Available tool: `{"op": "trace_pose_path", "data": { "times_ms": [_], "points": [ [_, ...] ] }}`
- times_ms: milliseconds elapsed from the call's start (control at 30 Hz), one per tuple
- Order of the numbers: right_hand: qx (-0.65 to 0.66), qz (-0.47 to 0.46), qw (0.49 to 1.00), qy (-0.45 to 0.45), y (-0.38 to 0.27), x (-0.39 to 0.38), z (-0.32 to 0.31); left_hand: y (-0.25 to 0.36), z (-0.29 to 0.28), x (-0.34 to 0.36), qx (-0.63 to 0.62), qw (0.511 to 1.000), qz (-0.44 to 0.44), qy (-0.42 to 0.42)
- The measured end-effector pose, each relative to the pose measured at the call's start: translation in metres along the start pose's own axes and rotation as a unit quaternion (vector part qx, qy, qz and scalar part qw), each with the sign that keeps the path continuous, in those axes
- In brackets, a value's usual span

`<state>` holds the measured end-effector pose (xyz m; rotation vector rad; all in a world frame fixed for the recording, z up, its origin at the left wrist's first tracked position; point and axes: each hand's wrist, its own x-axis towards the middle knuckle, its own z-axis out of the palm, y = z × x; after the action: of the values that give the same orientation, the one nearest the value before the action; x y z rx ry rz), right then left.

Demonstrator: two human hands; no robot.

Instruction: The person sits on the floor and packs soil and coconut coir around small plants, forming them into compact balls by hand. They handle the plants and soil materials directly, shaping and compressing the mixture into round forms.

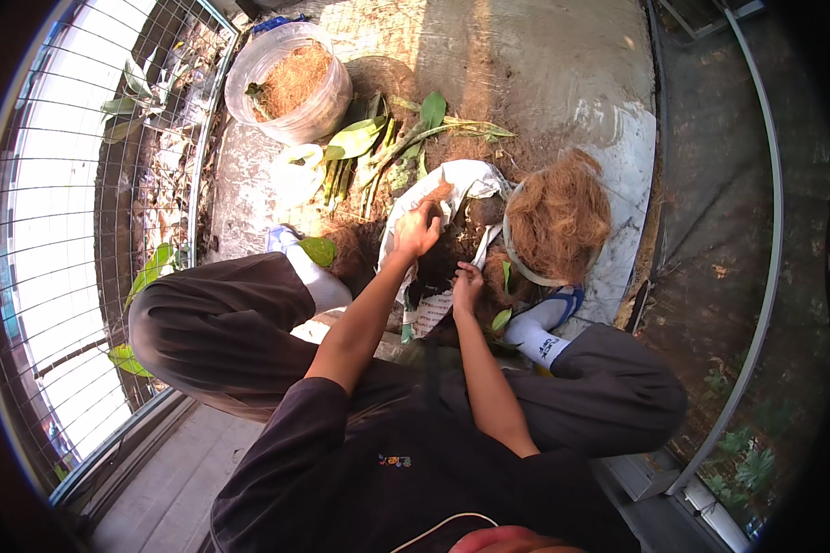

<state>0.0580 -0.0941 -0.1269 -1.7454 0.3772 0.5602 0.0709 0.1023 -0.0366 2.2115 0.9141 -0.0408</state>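
Observation:
A white plastic sack [475,172] stands between my feet with its mouth spread wide and dark soil [454,241] inside. At the sack's left rim, my left hand [417,230] is closed on the folded edge, next to a small orange-brown patch. Lower down, my right hand [468,284] pinches the near right edge of the same sack; its fingertips are partly hidden. Just right of the sack, a heap of brown coconut fibre [563,217] fills a pale round tub [530,269]. Cut green leaves and stems [378,152] lie beyond the sack.
A clear round tub [281,124] holding more fibre stands at the far left. Wire mesh [74,212] borders the left side, and a dark screen with a metal frame [773,184] the right. Loose soil and fibre litter the concrete floor [563,74].

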Motion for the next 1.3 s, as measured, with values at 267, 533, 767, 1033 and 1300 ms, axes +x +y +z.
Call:
{"op": "trace_pose_path", "data": {
  "times_ms": [267,533,767,1033,1300],
  "points": [
    [0.026,0.006,1.0,-0.002,0.001,0.0,0.003,-0.003,-0.018,0.024,-0.07,0.983,-0.131,0.105],
    [0.017,0.031,0.999,0.018,0.003,0.002,0.005,-0.033,-0.051,0.059,0.025,0.981,-0.14,0.134],
    [0.033,0.004,0.999,0.018,0.004,0.0,0.005,-0.043,-0.113,0.089,-0.005,0.931,-0.121,0.343],
    [0.042,0.02,0.999,0.011,-0.017,-0.012,0.011,0.009,-0.145,0.15,0.187,0.974,-0.128,0.01],
    [0.07,0.05,0.996,-0.024,-0.037,-0.025,0.017,0.004,-0.048,0.244,0.014,0.99,0.0,-0.14]
  ]
}}
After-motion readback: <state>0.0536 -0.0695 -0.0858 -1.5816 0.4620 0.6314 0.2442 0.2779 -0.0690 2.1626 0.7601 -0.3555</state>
